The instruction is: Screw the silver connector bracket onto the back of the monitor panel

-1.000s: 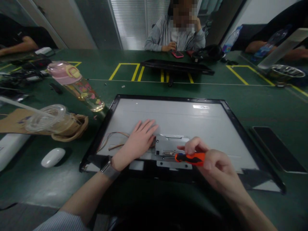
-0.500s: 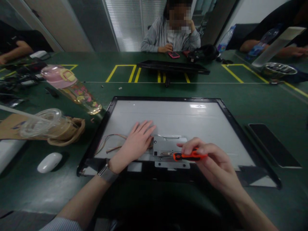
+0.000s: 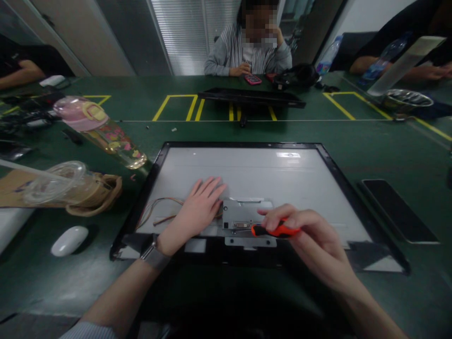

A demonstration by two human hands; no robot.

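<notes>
Left hand (image 3: 199, 207) flat, fingers spread, on grey-backed black-framed monitor panel (image 3: 254, 172), touching small grey metal connector box (image 3: 247, 213). Right hand (image 3: 310, 238) pinches orange-handled screwdriver (image 3: 278, 230), tip seemingly at box front. Thin coloured wires (image 3: 158, 207) left. White mouse (image 3: 68, 240), pink-lidded bottle (image 3: 102, 129), black phone (image 3: 397, 209) flank panel. White sticker (image 3: 288, 155): print unreadable.

One panel (image 3: 247, 169) flat on worktop (image 3: 370, 141), frame centre.
On its lower edge, connector box (image 3: 243, 214); wires (image 3: 158, 209) and left hand (image 3: 197, 212) left of it, right hand (image 3: 310, 240) with screwdriver (image 3: 278, 230) right; mouse (image 3: 69, 240) lower left; bottle (image 3: 102, 132) upper left; phone (image 3: 397, 210) right.
</notes>
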